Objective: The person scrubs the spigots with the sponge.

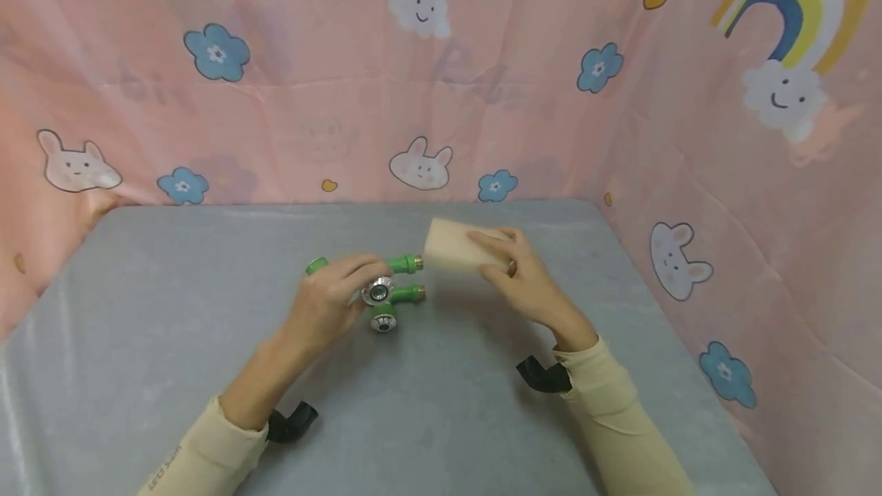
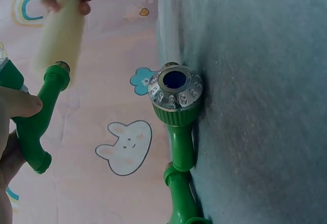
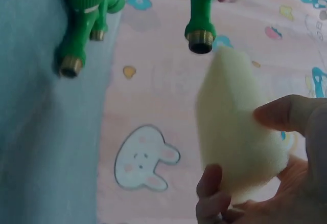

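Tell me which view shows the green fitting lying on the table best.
The left wrist view: the fitting on the table fills the middle, its chrome ring and dark centre sharp. The head view shows it small below the left hand. The right wrist view crops its top at the frame edge.

Grey table [image 1: 172, 312]; pink cartoon backdrop [image 1: 310, 113], apparently fabric.

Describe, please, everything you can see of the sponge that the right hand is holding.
The sponge is a pale cream, rectangular block that looks like soft foam, with a fine, porous surface. It looks dry and clean, though that is hard to judge. The right hand pinches one end between fingers and thumb and holds it above the grey table. Its free end points at the brass-coloured threaded end of the green fitting gripped by the left hand, very close or just touching.
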